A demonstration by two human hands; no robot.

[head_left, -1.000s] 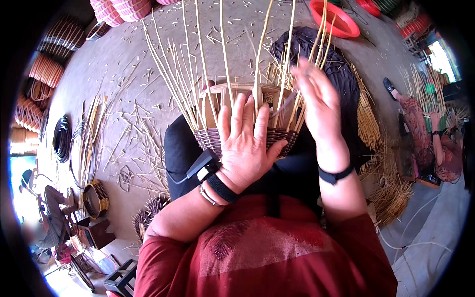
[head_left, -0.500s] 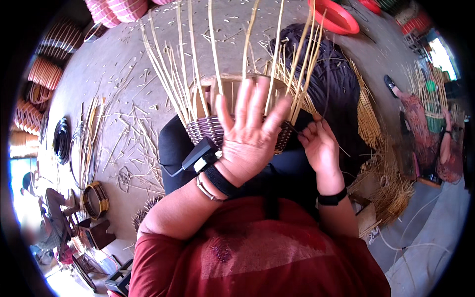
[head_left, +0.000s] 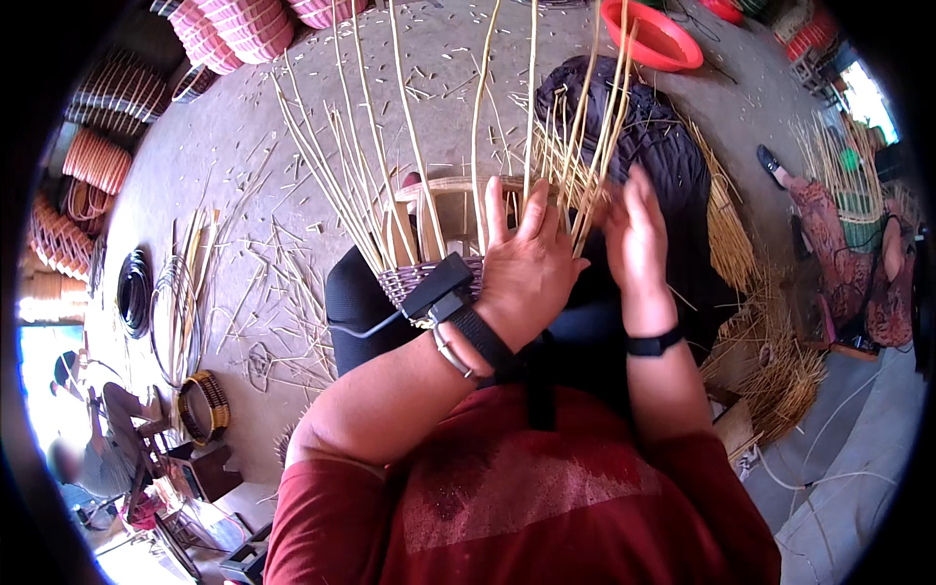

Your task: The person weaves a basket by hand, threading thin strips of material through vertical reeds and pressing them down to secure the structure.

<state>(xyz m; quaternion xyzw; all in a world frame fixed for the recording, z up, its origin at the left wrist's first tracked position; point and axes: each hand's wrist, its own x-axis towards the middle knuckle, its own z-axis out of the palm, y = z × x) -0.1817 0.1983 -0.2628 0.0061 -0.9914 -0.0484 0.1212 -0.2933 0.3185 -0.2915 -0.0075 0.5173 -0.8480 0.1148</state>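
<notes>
On my lap rests a half-woven basket (head_left: 398,285), a low band of dark strands around pale upright stakes (head_left: 425,185). A round wooden form (head_left: 450,209) sits within the stakes. My left hand (head_left: 531,255) lies over the near right side of the band, fingers stretched out and apart among the stakes, and hides the weave beneath it. Just right of the basket is my right hand (head_left: 636,244), raised beside the right-hand stakes. Its fingers are smeared by motion, and whether a strand is in them does not show.
Cut bits of cane (head_left: 283,292) litter the floor. Beyond my right knee lie a dark cloth bundle (head_left: 673,146) and piled canes (head_left: 770,390). A red basin (head_left: 673,49) stands ahead, stacked pink baskets (head_left: 244,29) far left. Other people sit at both sides.
My left hand has come down from above the basket onto its right side. My right hand has risen slightly toward the stakes, and its fingers have blurred.
</notes>
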